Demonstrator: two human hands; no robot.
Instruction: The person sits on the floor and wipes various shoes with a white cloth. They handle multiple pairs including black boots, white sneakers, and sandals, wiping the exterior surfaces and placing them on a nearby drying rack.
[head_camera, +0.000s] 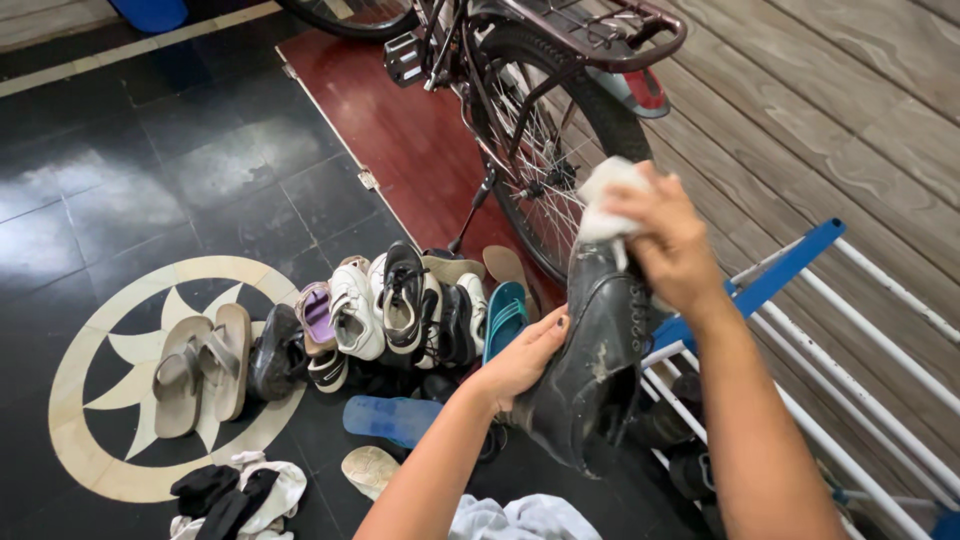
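A bicycle (540, 130) stands by the wooden wall. Many shoes and sandals (400, 310) lie in a heap on the dark floor (120, 180). Tan slippers (200, 365) sit nearby.

Black leather lace-up shoe (590, 350), scuffed & dusty w/ pale smears on its side. Held up in the air, centre-right of scene, above the floor, tilted steeply: toe end far/up, heel & opening near/down. Laces run along its right edge. Left hand (520, 360) cups the sole side from the left; right hand (665, 240) sits on the toe end. White cloth (605, 200), crumpled into a wad, pressed vs. the toe end of the shoe under the right hand; part of it sticks out to the left.
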